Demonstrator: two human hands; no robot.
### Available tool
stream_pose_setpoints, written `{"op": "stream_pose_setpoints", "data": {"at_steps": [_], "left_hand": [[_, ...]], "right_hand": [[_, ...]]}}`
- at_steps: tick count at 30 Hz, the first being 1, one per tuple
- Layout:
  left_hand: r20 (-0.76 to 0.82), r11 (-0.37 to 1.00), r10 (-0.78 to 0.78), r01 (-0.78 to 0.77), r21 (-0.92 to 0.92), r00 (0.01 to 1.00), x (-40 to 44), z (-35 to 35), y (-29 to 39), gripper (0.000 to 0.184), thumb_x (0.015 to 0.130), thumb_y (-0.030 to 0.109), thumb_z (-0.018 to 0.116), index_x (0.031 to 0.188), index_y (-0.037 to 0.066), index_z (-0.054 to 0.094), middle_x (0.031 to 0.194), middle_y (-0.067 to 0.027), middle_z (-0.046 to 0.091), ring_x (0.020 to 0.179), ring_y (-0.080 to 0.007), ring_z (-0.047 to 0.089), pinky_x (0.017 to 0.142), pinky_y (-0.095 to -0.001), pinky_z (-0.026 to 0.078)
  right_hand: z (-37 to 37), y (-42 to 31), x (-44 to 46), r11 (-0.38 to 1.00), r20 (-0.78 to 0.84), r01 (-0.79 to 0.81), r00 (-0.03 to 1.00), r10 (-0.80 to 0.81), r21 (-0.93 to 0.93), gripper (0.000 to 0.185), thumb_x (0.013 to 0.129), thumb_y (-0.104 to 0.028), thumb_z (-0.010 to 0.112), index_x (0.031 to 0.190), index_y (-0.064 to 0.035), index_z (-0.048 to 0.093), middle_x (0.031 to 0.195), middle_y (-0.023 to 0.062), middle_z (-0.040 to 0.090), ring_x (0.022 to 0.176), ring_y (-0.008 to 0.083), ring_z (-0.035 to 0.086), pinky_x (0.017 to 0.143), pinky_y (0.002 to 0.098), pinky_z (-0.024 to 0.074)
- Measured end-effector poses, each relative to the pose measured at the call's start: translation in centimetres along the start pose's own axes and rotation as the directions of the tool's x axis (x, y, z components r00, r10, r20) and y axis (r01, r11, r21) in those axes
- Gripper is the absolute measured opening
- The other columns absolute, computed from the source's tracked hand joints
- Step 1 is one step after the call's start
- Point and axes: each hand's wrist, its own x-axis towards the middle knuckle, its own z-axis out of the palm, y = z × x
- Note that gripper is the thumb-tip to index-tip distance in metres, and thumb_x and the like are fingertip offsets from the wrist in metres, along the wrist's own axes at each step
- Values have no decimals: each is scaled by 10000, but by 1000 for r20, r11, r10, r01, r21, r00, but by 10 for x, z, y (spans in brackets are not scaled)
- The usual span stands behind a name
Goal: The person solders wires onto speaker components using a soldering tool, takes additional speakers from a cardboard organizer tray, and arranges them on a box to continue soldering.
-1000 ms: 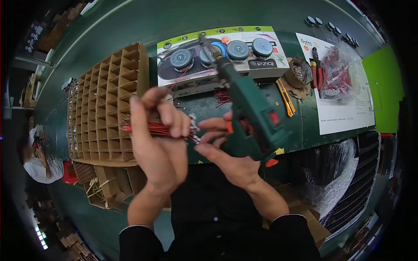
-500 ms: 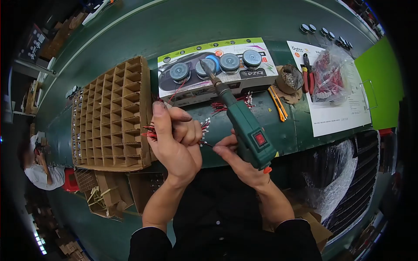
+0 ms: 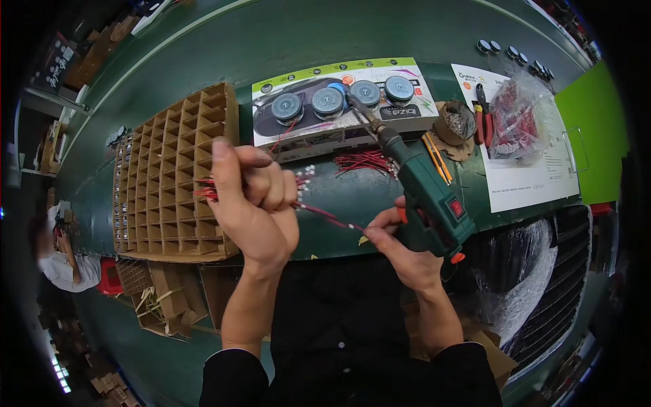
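Observation:
My left hand point(image 3: 258, 217) is closed round a bundle of short red and black wires point(image 3: 206, 190), whose white connectors point(image 3: 306, 178) stick out on its right side. One red and black wire point(image 3: 325, 215) stretches from that bundle to my right hand point(image 3: 410, 261). Thumb and finger of the right hand pinch its end, while the same hand carries a green soldering gun point(image 3: 434, 186) with a red switch. The gun's tip points up over a printed box point(image 3: 325, 140). Several round metal speaker units point(image 3: 327, 103) stand on that box, one with a thin red wire attached.
A divided cardboard tray point(image 3: 173, 176) stands on the left. More wires point(image 3: 363, 161) lie before the box. Right of it are a solder spool point(image 3: 454, 122), a yellow cutter knife point(image 3: 437, 159), red-handled pliers point(image 3: 483, 119) and a plastic bag point(image 3: 519, 119). A person point(image 3: 64, 261) sits far left.
My left hand has moved left with the bundle, and my right hand has moved right with the soldering gun. One wire now stretches out between them.

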Motion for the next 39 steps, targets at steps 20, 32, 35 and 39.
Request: {"op": "stream_pose_setpoints", "data": {"at_steps": [20,32,35,39], "left_hand": [[329,672,-412,40,739,850,10,2,-7,182,920,78,719,1061,-34,748,935,-75,756,863,-97,674,796,-240,528],[656,445,-111,-553,705,747,3,0,0,241,799,24,809,1013,2,700,898,-96,740,818,-203,733,717,-285,567],[671,432,-115,-572,698,732,3,-1,0,234,789,36,815,991,22,698,884,-100,732,794,-251,742,674,-302,571],[412,568,41,-360,740,910,-15,9,-11,226,776,25,824,970,11,708,842,-112,719,737,-253,729,633,-303,559]], "right_hand": [[-13,-4,17,989,-93,145,986,-141,37,477,911,-33,713,1324,-5,478,1110,130,670,849,111,616,758,250,514],[1,-43,52,987,24,74,997,-72,-142,233,897,-85,756,1103,0,685,982,54,702,876,124,663,758,269,547],[-5,-24,55,900,69,301,953,-295,-316,487,895,-38,754,1303,26,494,930,70,706,849,114,645,717,245,525],[10,-34,50,975,-86,92,990,-111,-201,156,899,-96,762,1016,-7,707,970,59,695,854,123,663,761,269,543]]}}
